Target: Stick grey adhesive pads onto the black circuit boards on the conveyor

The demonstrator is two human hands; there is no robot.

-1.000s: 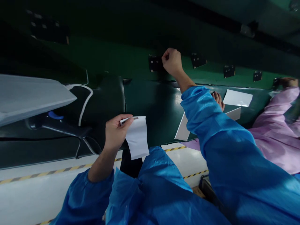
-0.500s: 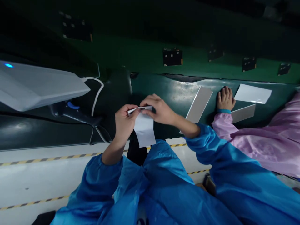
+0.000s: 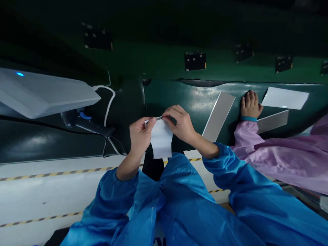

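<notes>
A white sheet of paper (image 3: 162, 138) hangs between my hands at the near edge of the bench, its lower end reaching past the edge. My left hand (image 3: 140, 134) pinches its upper left corner, thumb on top. At the upper right, my right hand (image 3: 180, 122) is closed on the same top edge, with thumb and bent fingers together. A thin darker strip shows along that top edge between my fingertips; I cannot make out whether it is a fold or a separate piece.
A grey-white device (image 3: 48, 94) with a blue light and a dark barcode scanner (image 3: 92, 125) with cables are at left. Flat grey panels (image 3: 219, 116) and a white sheet (image 3: 285, 98) lie at right, near a co-worker's hand (image 3: 251, 106). Black circuit boards (image 3: 195, 61) sit on the green strip behind.
My right hand's fingers have shifted along the paper's top edge, and the hands sit slightly further apart. The whole view has swung a little. The co-worker's hand stays on the bench.
</notes>
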